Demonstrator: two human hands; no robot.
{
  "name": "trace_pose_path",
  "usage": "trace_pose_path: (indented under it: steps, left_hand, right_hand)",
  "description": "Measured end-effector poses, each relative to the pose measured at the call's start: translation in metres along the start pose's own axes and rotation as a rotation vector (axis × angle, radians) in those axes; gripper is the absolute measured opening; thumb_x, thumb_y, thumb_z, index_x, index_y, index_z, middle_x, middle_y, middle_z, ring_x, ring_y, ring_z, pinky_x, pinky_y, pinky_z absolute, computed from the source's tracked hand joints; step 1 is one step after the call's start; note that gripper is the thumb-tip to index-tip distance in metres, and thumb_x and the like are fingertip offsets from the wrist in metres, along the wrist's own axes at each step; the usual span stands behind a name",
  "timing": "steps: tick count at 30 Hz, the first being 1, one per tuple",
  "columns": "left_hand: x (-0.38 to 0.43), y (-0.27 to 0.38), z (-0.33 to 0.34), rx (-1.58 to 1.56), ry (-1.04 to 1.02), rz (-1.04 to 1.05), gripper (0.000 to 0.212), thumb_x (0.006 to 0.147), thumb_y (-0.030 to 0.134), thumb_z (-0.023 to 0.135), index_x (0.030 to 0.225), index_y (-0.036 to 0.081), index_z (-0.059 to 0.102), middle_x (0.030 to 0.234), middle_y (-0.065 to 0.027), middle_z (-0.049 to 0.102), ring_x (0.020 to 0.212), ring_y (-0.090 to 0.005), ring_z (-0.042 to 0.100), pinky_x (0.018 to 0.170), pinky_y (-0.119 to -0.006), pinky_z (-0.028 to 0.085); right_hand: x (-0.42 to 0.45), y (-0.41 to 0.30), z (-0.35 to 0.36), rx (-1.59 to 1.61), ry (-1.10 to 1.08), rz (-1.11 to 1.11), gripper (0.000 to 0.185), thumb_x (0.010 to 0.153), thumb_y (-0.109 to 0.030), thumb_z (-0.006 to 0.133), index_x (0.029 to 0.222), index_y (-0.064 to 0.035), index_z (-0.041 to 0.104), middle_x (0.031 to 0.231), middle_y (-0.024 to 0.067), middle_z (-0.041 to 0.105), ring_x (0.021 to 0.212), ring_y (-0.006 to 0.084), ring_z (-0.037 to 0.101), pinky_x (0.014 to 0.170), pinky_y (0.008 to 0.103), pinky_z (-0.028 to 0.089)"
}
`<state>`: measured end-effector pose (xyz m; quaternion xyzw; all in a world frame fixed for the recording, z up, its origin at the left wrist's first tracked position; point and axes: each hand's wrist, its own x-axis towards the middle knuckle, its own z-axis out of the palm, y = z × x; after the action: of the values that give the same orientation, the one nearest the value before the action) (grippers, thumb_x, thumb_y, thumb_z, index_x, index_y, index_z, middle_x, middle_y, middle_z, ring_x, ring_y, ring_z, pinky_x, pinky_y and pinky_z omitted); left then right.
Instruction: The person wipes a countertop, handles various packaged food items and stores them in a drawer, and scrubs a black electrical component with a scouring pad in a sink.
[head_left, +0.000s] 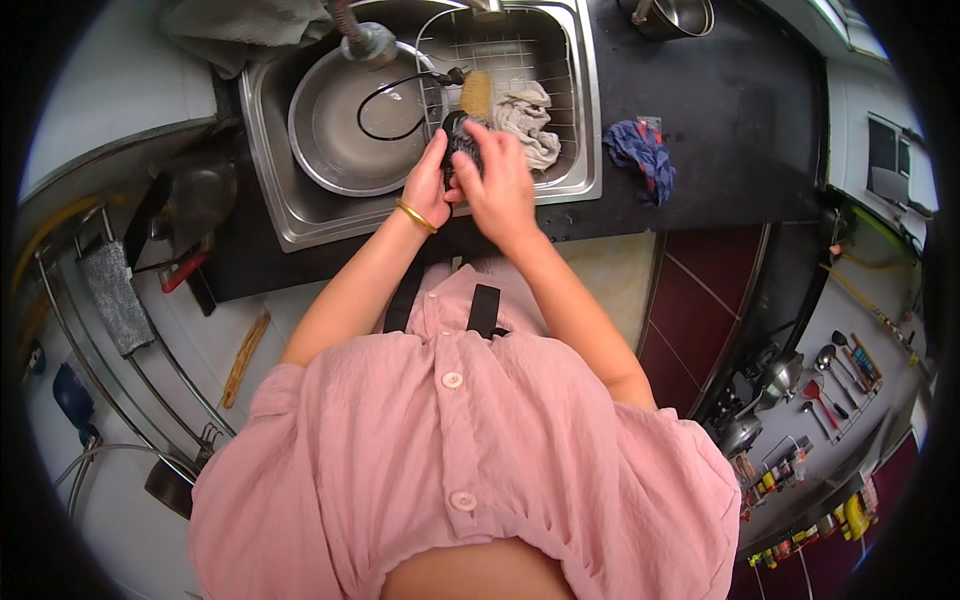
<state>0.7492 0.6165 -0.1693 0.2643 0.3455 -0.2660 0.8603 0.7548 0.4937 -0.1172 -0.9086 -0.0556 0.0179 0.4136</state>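
My left hand grips a black corded object over the front of the sink. What kind of device it is, I cannot tell, since fingers hide most of it. My right hand presses a dark grey mesh-like scrubbing cloth against it. A black power cord loops over the round metal basin, which holds cloudy water. Its plug lies on the wire basket, close to a yellowish sponge. A crumpled off-white rag is in the basket, right of my hands.
The steel sink is set in a black counter. A faucet hangs over the basin. On the right lie a blue and red cloth and a metal pot. A towel rail is at left.
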Motion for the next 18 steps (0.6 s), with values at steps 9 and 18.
trace_pose_path:
  steps: [9,18]
  left_hand:
    - [0.019,-0.044,0.029,0.314,0.175,0.142,0.037,0.096,0.051,0.040,0.106,0.018,0.054,0.076,0.0050,0.051,0.048,-0.0062,0.043,0.038,-0.022,0.030]
    - [0.044,-0.044,0.041,0.271,0.197,0.438,0.042,0.100,0.043,0.035,0.113,0.008,0.054,0.100,-0.0032,0.060,0.086,-0.0116,0.057,0.075,-0.027,0.048]
  right_hand:
    - [0.024,0.045,0.005,0.070,0.182,0.128,0.016,0.081,-0.012,0.063,0.093,-0.0018,0.059,0.089,0.0153,0.059,0.085,0.0340,0.058,0.075,0.0411,0.046]
    - [0.042,0.039,-0.001,0.080,0.220,0.100,0.012,0.082,-0.013,0.064,0.085,-0.0015,0.060,0.084,0.0157,0.058,0.079,0.0341,0.057,0.072,0.0420,0.046]
